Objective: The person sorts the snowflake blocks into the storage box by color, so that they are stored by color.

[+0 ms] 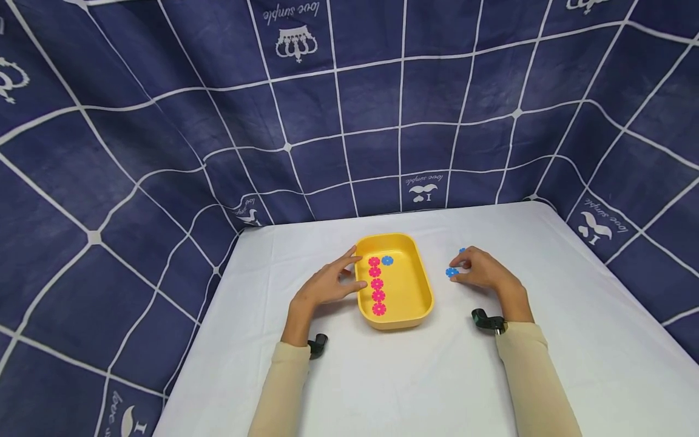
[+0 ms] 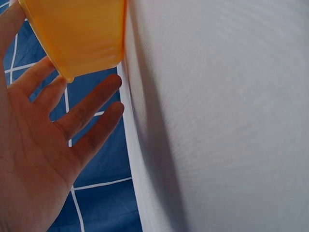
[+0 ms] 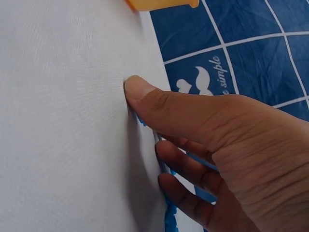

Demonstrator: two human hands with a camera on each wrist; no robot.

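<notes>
A yellow tray stands on the white table. Inside it, several pink flower-shaped discs form a column along the left, with one blue flower-shaped disc beside the top one. My left hand is at the tray's left side, fingers spread and fairly straight, touching its rim; the left wrist view shows the palm and the tray wall. To the right of the tray, my right hand pinches a loose blue flower disc at the tabletop between thumb and finger. The right wrist view mostly hides this disc behind the thumb.
Another blue flower disc lies just beyond the right hand, partly covered by it. A dark blue cloth with white lines hangs behind the white-covered table and at both sides. Each wrist carries a small black camera.
</notes>
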